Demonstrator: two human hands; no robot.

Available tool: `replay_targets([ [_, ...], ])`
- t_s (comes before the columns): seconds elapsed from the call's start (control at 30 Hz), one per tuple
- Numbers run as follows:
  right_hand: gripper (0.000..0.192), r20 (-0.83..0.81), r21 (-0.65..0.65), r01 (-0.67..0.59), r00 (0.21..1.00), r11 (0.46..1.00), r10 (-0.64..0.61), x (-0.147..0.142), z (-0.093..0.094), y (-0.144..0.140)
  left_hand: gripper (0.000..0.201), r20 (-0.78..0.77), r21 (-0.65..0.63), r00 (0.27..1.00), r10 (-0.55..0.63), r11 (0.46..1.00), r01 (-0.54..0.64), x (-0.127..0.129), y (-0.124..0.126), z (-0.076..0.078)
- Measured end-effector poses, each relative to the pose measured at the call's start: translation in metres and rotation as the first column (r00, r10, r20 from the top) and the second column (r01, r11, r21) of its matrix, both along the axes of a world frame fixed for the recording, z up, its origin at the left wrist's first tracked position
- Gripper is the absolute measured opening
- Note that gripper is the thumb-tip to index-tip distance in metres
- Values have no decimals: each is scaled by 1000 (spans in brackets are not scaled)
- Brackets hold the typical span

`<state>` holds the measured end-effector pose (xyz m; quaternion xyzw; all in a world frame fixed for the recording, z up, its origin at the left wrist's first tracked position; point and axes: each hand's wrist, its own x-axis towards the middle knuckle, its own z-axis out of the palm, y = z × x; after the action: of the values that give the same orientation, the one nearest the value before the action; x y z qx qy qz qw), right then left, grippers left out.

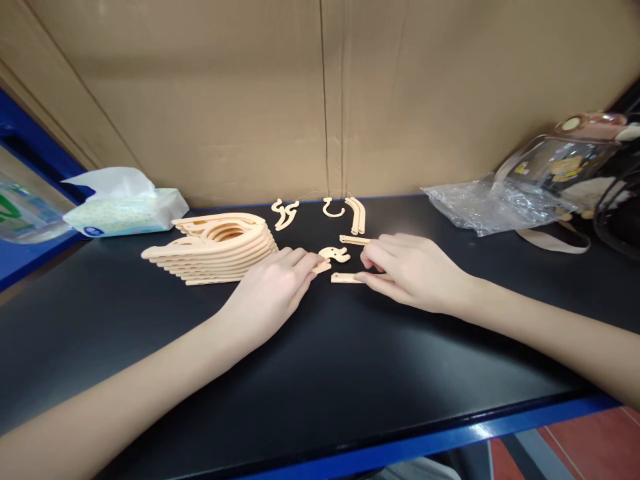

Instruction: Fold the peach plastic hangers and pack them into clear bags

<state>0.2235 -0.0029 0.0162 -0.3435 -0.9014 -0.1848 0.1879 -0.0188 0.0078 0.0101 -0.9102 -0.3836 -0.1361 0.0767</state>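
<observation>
Two bare hands rest on a black table [320, 373] with a blue front edge, before a brown cardboard wall [320, 93].

The left hand [273, 293] lies palm down, its fingers loosely curled and close together; the fingertips [317, 261] touch a small flat plastic piece [323, 268] lying on the table. Whether that piece is pinched or merely pressed cannot be told.

The right hand [410, 270] also lies low, fingers narrowly bent, thumb and forefinger closed on the right end of a short flat strip [345, 278] that rests on the table near the middle.

Between the two hands, slightly farther away, lies a small curled piece [336, 253]. Just beyond the right hand's fingers is a thin bar [354, 240].

At the far edge, from left to right: a wavy piece [285, 213], a hook [333, 209] and a pair of curved strips [357, 215].

Left of the left hand, just beside it, stands a stack of folding hangers [215, 248] in the same pale orange plastic.

Far left: a tissue pack [125, 207]. Far right: a crumpled clear plastic bag [495, 203] and a transparent pouch [565, 157].
</observation>
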Motion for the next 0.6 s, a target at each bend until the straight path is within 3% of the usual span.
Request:
replay_targets([
  [0.23,27,62,-3,18,998,1000,-18,0,-2,-1,25,-8,10,1000,8,1000,-8,1,-1,1],
  [0.6,24,96,51,-119,989,992,113,-2,-4,0,21,5,42,1000,-17,999,17,2,-2,4],
])
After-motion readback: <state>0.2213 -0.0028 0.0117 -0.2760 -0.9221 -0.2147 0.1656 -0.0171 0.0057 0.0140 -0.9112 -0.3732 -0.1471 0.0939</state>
